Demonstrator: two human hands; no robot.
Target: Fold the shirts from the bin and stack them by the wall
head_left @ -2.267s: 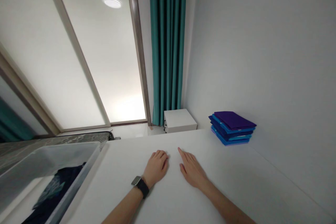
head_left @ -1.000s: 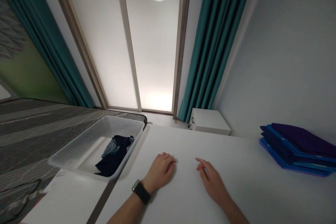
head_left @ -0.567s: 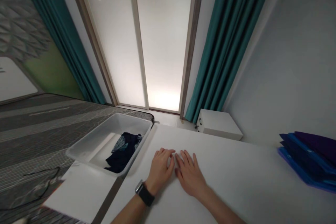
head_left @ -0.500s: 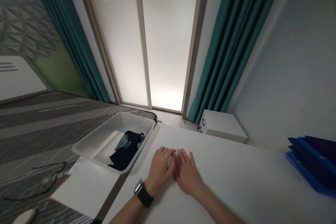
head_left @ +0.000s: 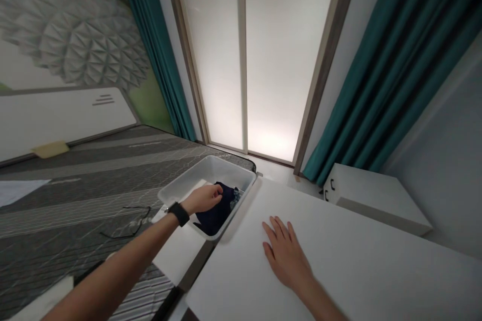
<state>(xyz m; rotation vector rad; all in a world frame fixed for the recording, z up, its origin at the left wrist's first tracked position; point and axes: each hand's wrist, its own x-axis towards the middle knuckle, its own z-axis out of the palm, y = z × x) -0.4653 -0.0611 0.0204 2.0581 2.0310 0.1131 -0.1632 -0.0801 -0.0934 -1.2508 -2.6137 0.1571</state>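
Note:
My left hand (head_left: pixel 205 197), with a black watch strap on the wrist, reaches into a translucent white plastic bin (head_left: pixel 170 192). Its fingers are pinched on a navy piece of clothing (head_left: pixel 216 215), which lies bunched in the bin with a light-blue patterned part at its right side. What kind of garment it is, the folds do not show. On the white table (head_left: pixel 339 251), my right hand (head_left: pixel 284 255) rests palm down with fingers spread, holding nothing.
The bin stands on a bed (head_left: pixel 124 185) with a grey striped cover, against the table's left edge. Black-framed glasses (head_left: pixel 131 228) and white sheets (head_left: pixel 181 253) lie near it. A white drawer cabinet (head_left: pixel 376 193) stands beyond the table, by teal curtains (head_left: pixel 384 75).
My left hand has gone from beside the right hand on the table into the bin and closed on the clothing. The right hand's fingers have spread. The view has turned left.

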